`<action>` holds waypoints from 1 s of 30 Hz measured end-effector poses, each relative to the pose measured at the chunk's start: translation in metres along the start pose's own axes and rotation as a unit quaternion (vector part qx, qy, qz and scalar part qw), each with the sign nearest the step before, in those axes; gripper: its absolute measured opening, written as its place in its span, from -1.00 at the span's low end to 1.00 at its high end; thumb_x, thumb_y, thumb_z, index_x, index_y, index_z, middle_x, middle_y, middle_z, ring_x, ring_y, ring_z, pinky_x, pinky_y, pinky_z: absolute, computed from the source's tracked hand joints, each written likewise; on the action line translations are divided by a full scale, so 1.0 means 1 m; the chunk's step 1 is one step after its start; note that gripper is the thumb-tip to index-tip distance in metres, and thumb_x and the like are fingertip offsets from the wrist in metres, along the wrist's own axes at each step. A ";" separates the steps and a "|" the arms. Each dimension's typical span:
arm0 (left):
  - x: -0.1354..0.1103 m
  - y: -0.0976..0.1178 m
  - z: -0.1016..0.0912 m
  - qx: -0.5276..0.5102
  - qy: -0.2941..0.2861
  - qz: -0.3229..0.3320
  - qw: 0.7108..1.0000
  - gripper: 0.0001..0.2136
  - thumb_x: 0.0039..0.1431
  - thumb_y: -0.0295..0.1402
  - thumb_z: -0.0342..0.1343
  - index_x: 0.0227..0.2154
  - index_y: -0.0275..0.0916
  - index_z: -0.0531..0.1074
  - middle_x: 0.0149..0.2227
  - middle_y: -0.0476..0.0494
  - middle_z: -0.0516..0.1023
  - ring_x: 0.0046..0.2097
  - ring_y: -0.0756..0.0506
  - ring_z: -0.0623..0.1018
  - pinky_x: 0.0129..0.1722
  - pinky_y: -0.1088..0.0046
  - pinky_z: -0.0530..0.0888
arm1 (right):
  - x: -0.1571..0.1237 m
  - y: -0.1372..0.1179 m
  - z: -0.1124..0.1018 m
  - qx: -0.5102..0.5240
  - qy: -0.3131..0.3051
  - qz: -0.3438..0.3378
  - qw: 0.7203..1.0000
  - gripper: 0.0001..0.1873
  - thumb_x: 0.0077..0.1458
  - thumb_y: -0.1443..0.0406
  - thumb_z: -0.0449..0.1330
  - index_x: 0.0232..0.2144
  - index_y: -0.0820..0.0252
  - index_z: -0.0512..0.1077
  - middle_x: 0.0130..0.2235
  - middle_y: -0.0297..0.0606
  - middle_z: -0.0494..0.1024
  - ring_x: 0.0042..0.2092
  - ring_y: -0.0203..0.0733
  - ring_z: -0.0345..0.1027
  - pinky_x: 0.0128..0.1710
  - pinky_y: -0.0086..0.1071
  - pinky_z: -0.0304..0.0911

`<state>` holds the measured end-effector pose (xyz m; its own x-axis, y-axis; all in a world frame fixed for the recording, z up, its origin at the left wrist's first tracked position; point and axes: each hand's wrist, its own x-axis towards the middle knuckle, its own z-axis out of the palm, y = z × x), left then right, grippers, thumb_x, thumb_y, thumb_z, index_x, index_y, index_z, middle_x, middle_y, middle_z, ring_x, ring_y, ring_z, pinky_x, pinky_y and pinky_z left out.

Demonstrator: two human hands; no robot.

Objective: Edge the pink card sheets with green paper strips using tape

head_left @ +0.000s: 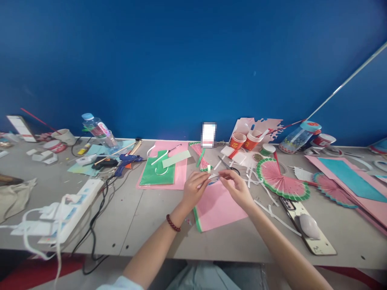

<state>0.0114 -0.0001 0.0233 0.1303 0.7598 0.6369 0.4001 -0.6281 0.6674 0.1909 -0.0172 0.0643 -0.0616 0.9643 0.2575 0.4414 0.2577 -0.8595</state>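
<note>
My left hand (196, 187) is closed in a pinch on a narrow white strip (213, 176), with a pale end standing up above the fingertips. Beside it, my right hand (236, 186) has thumb and fingertips drawn together at the strip's other end. Both hands hover over a pink paper sheet (222, 207) with a green edge on its left side. Just behind them is a pleated pink and green paper piece (199, 151). Scissors (231, 167), partly hidden by my right hand, lie among white paper strips (250, 175).
To the left are a green packet (159, 171) on pink paper, a blue glue gun (125, 162), a plastic bottle (101, 131) and a power strip (80, 207). Rightward lie a watermelon paper fan (281, 181), red paper cups (252, 141) and a phone (320, 239) under a mouse.
</note>
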 end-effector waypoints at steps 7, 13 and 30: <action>0.001 0.000 -0.002 -0.017 -0.018 -0.011 1.000 -0.78 0.22 -0.33 0.01 -0.14 -0.15 0.49 -0.17 -0.14 0.56 -0.12 -0.09 0.47 -0.09 0.29 0.42 | 0.012 0.013 0.000 0.087 -0.063 0.020 0.994 -0.70 0.03 0.10 0.17 -0.24 0.12 0.47 -0.16 -0.19 0.51 -0.09 -0.11 0.35 -0.07 -0.25 0.22; 0.001 -0.001 -0.002 -0.026 -0.023 -0.031 0.999 -0.78 0.22 -0.32 0.00 -0.14 -0.16 0.50 -0.17 -0.16 0.55 -0.11 -0.10 0.46 -0.09 0.29 0.42 | 0.004 0.015 0.012 0.275 -0.073 0.134 0.949 -0.70 -0.09 0.13 0.29 -0.32 0.17 0.43 -0.47 -0.32 0.51 -0.41 -0.26 0.38 -0.38 -0.37 0.28; 0.008 0.000 -0.005 -0.122 0.132 -0.238 0.955 -0.91 0.04 -0.36 0.12 -0.39 -0.23 0.47 -0.32 -0.08 0.51 -0.32 -0.01 0.47 -0.25 0.45 0.43 | -0.017 -0.008 0.028 0.350 -0.049 0.201 0.914 -0.71 -0.06 0.10 0.27 -0.42 0.21 0.39 -0.71 -0.50 0.25 -0.77 -0.52 -0.09 -0.82 -0.58 -0.22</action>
<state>0.0073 0.0057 0.0304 -0.2587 0.9202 0.2936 0.1304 -0.2679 0.9546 0.1636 -0.0343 0.0545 -0.1166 0.9815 -0.1518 -0.2332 -0.1756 -0.9564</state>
